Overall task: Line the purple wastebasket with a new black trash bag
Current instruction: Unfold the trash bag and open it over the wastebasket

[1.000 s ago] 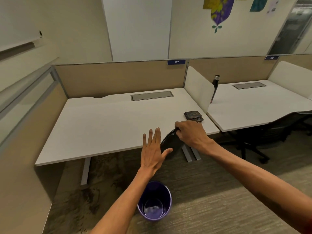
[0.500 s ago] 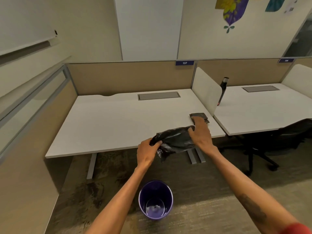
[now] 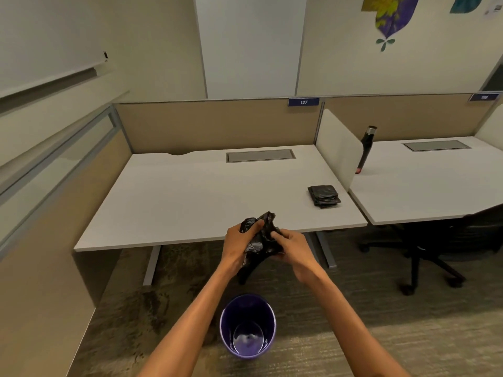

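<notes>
A crumpled black trash bag point(image 3: 263, 235) is held in the air in front of the desk's near edge. My left hand point(image 3: 237, 244) grips its left side and my right hand point(image 3: 292, 248) pinches its right side, with a loose tail hanging down between them. The purple wastebasket point(image 3: 247, 326) stands upright on the carpet right below my hands, with nothing inside it. A folded stack of black bags point(image 3: 324, 196) lies on the white desk point(image 3: 190, 197) near its right front corner.
A white divider point(image 3: 337, 148) separates this desk from the neighbouring one, where a dark bottle point(image 3: 366, 149) stands. A black office chair point(image 3: 446, 240) sits to the right on the carpet. A beige partition point(image 3: 40, 240) closes off the left side.
My right hand pulled a bag off the stack and brought it left and toward me. My left hand, open a second ago, closed on the bag. Both hands now bunch it closer together.
</notes>
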